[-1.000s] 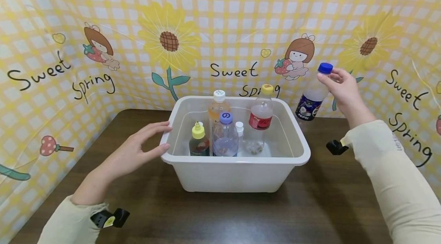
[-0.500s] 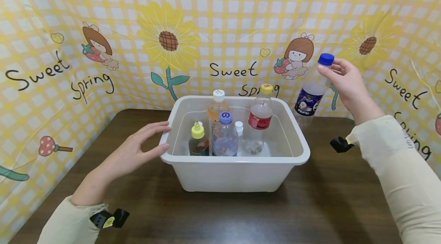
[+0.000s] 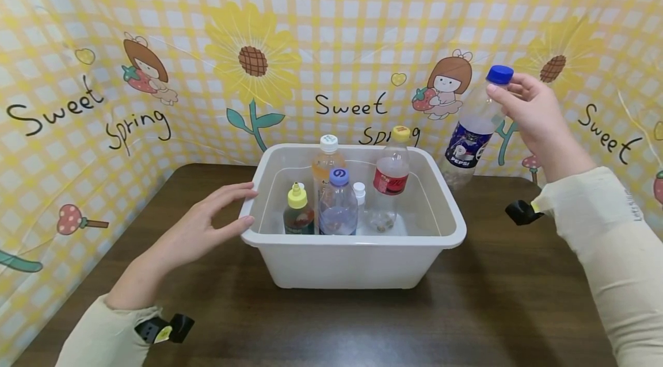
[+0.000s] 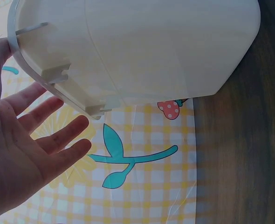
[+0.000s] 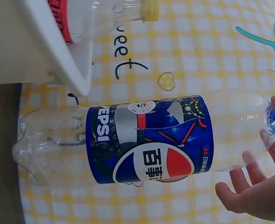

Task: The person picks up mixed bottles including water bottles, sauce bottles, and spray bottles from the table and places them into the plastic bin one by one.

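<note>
My right hand (image 3: 538,119) pinches a clear Pepsi bottle (image 3: 468,142) by its neck just under the blue cap, holding it tilted in the air past the right rim of the bin. In the right wrist view the Pepsi bottle (image 5: 149,140) shows its whole blue label and looks empty. My left hand (image 3: 199,229) touches the left rim of the pale grey plastic bin (image 3: 347,263) with extended fingers. In the left wrist view that hand (image 4: 35,135) has its fingers spread along the rim, the palm facing the bin's outer wall (image 4: 165,51).
Inside the bin stand a red-label bottle (image 3: 392,177) with yellow cap, a purple-capped bottle (image 3: 338,209), an orange-tinted bottle (image 3: 321,168), a dark bottle (image 3: 298,220) with yellow nozzle, and a small white-capped bottle (image 3: 360,194). Checked cloth (image 3: 331,39) hangs behind the brown table (image 3: 331,327).
My right hand has risen and moved right with the Pepsi bottle, which tilts more now. The left hand stays on the rim and the bin has not moved.
</note>
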A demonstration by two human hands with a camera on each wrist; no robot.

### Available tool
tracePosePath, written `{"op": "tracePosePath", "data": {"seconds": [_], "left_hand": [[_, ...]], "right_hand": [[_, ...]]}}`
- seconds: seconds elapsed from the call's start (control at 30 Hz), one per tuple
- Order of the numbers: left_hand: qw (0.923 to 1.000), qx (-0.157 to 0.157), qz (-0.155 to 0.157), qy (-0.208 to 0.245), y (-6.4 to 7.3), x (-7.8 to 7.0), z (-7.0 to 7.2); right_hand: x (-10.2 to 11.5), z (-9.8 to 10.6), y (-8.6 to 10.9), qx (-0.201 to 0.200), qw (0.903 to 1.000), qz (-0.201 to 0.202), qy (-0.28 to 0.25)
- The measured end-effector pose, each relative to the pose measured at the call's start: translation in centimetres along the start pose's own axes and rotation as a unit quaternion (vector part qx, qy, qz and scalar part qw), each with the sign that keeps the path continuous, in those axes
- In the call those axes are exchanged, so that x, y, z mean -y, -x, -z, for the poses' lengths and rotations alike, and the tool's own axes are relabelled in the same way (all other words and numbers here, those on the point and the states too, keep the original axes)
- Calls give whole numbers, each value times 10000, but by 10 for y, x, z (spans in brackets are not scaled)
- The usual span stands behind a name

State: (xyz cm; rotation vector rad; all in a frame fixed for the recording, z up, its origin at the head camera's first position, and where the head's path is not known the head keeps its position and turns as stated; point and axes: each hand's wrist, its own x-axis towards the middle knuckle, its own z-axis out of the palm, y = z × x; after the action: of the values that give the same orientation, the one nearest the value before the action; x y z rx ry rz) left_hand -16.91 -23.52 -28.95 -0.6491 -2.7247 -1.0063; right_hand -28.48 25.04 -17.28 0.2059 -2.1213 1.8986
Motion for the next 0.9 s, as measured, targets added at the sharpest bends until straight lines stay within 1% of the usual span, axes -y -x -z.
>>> {"op": "tracePosePath", "data": {"seconds": [0.13,0.3,0.4,0.63,0.9], "left_hand": [[10000,1,0,5,0,0,0],[10000,-26,-40,-32,0,0,0],[10000,-42,-57,-44,0,0,0],[10000,-17,-24,-41,-1,-2,0],[10000,10,5,-99,-1,-2,0]], "right_hand": [[7,2,0,30,9998,121,-184],[19,4,1,85,9998,32,-188],[26,4,1,127,9994,1,-317],[36,5,5,252,9941,309,-1011],[47,6,10,406,9913,461,-1162]]}}
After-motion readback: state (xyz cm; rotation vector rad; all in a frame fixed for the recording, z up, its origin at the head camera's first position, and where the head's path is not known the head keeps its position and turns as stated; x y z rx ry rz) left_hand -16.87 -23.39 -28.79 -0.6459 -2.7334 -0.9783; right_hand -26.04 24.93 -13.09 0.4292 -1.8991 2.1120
